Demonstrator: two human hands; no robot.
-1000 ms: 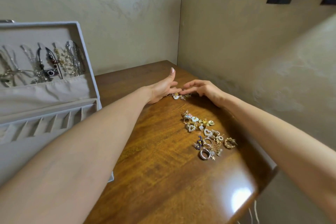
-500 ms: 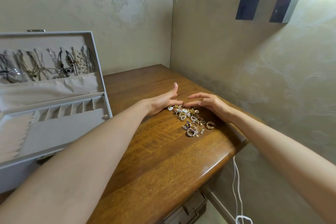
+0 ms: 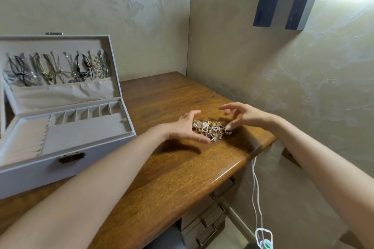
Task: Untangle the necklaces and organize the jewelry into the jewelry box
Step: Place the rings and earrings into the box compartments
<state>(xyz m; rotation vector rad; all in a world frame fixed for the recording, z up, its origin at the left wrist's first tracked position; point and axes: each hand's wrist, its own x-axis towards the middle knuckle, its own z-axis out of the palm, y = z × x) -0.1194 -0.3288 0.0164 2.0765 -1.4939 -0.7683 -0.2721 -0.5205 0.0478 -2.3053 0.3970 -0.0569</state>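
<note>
Jewelry heap: small gold and silver pieces, bunched on the wooden table near its right edge. Left hand cups the heap's left side, fingers loosely curved, gripping nothing. Right hand just right of it, fingers spread and bent, empty. Jewelry box stands open at left, necklaces hung in its lid.

Wooden desk, patterned beige walls
</note>
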